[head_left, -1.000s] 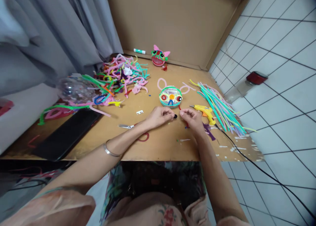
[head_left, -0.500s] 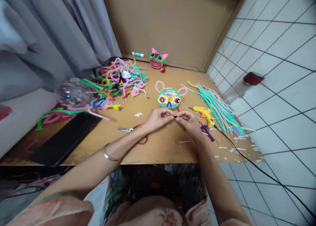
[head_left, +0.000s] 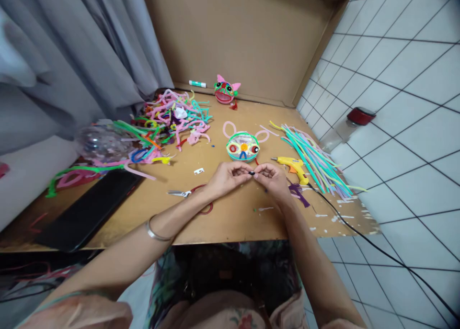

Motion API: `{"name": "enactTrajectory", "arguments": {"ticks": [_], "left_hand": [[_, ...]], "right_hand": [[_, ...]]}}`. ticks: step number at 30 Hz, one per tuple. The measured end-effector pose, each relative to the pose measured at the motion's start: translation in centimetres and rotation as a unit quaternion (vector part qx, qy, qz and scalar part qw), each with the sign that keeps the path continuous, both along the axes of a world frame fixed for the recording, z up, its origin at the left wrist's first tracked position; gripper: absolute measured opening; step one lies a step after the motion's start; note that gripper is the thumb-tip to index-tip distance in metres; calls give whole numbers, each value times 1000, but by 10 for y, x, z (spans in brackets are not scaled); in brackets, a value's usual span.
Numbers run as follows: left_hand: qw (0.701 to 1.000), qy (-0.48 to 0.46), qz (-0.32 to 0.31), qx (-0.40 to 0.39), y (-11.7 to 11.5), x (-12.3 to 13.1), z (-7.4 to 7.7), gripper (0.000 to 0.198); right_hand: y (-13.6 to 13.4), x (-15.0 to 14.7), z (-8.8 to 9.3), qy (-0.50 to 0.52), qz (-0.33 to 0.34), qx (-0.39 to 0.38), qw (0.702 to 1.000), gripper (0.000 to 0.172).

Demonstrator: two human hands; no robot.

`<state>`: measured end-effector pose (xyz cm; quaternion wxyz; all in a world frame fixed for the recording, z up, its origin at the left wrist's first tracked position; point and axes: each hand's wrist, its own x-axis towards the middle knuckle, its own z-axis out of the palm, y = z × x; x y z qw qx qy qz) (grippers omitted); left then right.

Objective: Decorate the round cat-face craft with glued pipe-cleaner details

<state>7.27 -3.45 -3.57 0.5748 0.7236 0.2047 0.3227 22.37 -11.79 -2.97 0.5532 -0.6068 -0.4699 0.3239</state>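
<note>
L hand (head_left: 227, 178) + R hand (head_left: 273, 179) pinch tiny black bit (head_left: 251, 173) btwn them, tips nearly closed, near toy face (head_left: 243, 148). Prob. getting bit ready; next move needs steady grip.

Soft, even light; edges stretched wide; upper right corner dark.

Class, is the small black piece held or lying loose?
Held: the left hand and right hand pinch the black piece where they meet.
</note>
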Motion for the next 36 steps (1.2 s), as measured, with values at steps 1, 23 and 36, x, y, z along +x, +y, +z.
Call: {"name": "enactTrajectory", "arguments": {"ticks": [1,23,36], "left_hand": [[1000,9,10,12,1,0,-2,25],[975,3,-10,-220,-3,5,-1,44],[947,-26,-1,-319,-4,5,3,34]], "right_hand": [[1,1,-1,-15,-4,2,1000,27],[-17,96,-8,-488,-402,-210,746,47],[-40,49,-8,-499,-351,60,790,34]]}}
